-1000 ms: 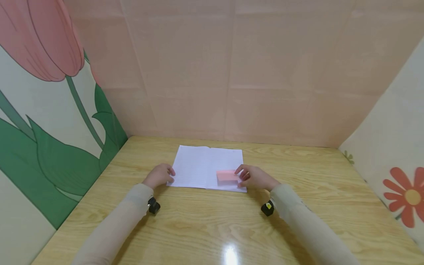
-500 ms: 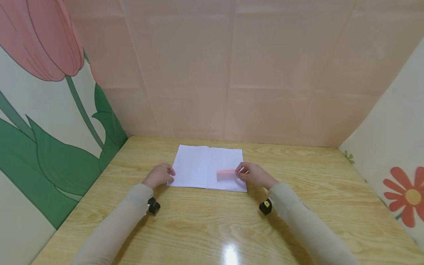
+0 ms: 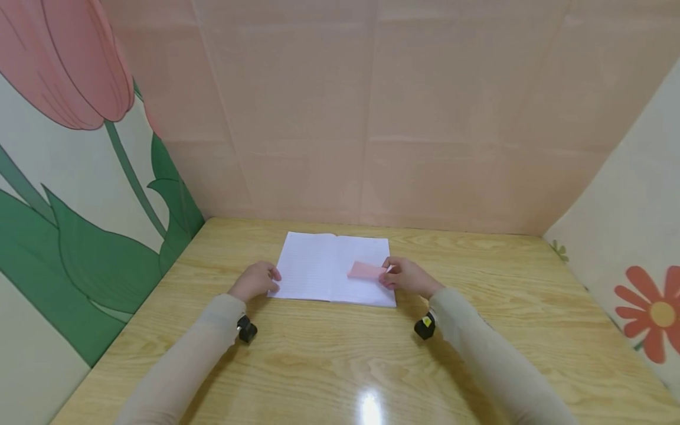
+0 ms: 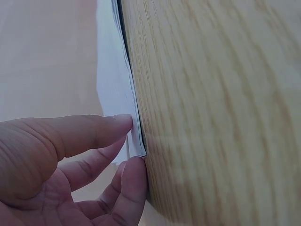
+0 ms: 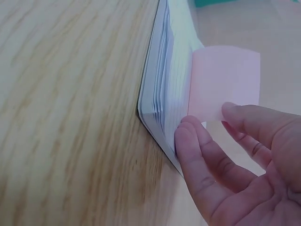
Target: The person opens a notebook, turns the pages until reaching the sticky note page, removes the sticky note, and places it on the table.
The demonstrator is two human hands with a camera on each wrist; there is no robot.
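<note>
An open notebook (image 3: 308, 265) with lined white pages lies on the wooden table. My left hand (image 3: 254, 281) rests at its near left corner. In the left wrist view the thumb (image 4: 123, 123) touches the page, and the other fingertips lie loosely bent at the notebook's edge. Over the right page, a pink sticky note (image 3: 366, 271) is raised, and my right hand (image 3: 408, 277) pinches its right side. The right wrist view shows the note standing up from the page, its side by the thumb (image 5: 230, 111); the finger behind it is partly hidden.
The wooden table (image 3: 329, 360) extends around the notebook. A plain pink backdrop (image 3: 366, 118) stands behind it, with flower-printed panels at left and right. Each wrist carries a small black camera.
The sticky note's free part has lifted off the right page and now slants upward. My right hand has shifted slightly up and left with it; the left hand stays in place.
</note>
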